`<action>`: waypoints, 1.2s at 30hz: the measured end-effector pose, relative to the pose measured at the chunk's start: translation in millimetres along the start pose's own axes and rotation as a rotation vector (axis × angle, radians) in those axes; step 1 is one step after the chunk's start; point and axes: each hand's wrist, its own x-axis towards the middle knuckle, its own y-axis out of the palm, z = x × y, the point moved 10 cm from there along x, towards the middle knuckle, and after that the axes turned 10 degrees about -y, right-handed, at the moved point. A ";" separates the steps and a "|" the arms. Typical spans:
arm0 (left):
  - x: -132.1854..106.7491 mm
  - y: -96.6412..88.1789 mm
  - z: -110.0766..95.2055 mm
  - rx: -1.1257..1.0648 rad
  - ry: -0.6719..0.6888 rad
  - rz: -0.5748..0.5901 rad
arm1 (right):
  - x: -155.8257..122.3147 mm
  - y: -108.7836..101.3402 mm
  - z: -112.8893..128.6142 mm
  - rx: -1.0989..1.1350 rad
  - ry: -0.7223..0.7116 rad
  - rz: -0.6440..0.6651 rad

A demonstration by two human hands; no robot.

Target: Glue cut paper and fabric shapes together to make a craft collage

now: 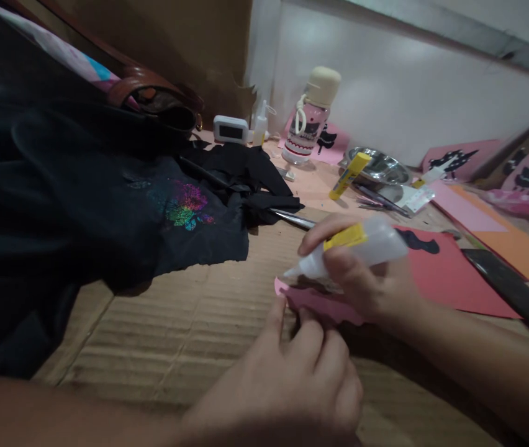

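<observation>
My right hand [362, 273] is closed around a clear glue bottle [380, 239] with a yellow label. The bottle is tilted, its nozzle pointing left and down at the end of a small pink paper cutout [323, 305]. My left hand [302, 366] holds that cutout at its lower edge, index fingertip on the paper and the other fingers curled; its thumb is hidden. Beneath both hands lies corrugated cardboard [190, 335]. Just right of the bottle is a red paper sheet [455, 273] with a black shape on it.
Black fabric [106, 205] covers the left side. Behind stand a yellow glue stick [351, 176], a water bottle [308, 118], a metal bowl [379, 165] and a white digital device [231, 130]. A dark flat strip [511, 288] and orange paper [520, 251] lie right.
</observation>
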 end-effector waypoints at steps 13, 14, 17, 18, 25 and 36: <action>-1.8 1.3 -3.8 0.087 0.029 -0.012 | -13.1 -2.1 0.8 0.036 0.039 0.109; -1.6 2.3 -4.2 0.089 0.028 -0.001 | -10.8 2.6 -0.4 0.039 0.038 0.124; -2.5 4.5 -5.2 0.086 0.016 0.003 | -4.6 13.2 -7.7 0.057 0.044 0.141; -3.4 4.5 -5.4 0.081 0.009 -0.009 | -3.5 15.0 -10.9 0.067 0.050 0.138; -8.0 3.0 -3.1 0.017 -0.071 -0.059 | -3.8 10.6 -23.6 0.029 0.118 0.082; -3.7 2.9 -4.9 0.002 -0.005 0.044 | -8.9 10.3 -36.4 0.081 0.199 0.030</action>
